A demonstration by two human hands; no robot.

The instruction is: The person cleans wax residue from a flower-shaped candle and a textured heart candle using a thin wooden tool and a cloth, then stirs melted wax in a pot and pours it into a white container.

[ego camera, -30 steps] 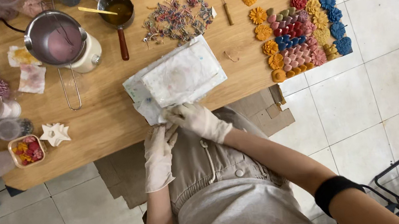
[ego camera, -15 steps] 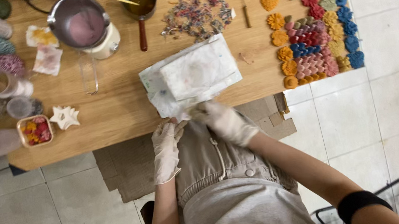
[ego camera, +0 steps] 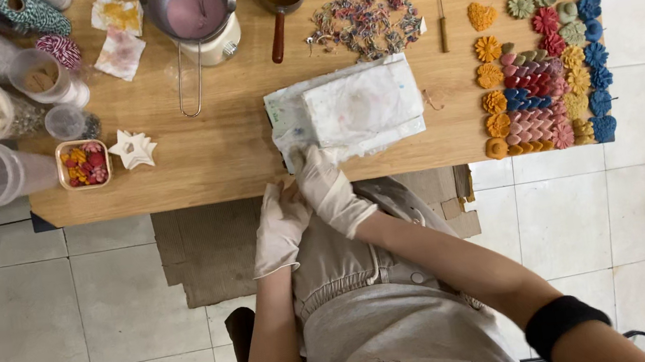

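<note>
The gloved right hand (ego camera: 324, 181) is now sliding inward, pinching the stained white paper stack (ego camera: 347, 111) at the wooden table (ego camera: 197, 172) edge. The gloved left hand (ego camera: 282, 226) is resting loosely open just beside it.

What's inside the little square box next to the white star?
The small square box holds little red, orange and yellow pieces, heaped together beside the white star. They cover the bottom, so what lies underneath them cannot be seen.

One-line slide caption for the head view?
Gloved right hand touches stained paper-wrapped block at wooden table edge; gloved left hand alongside.
</note>
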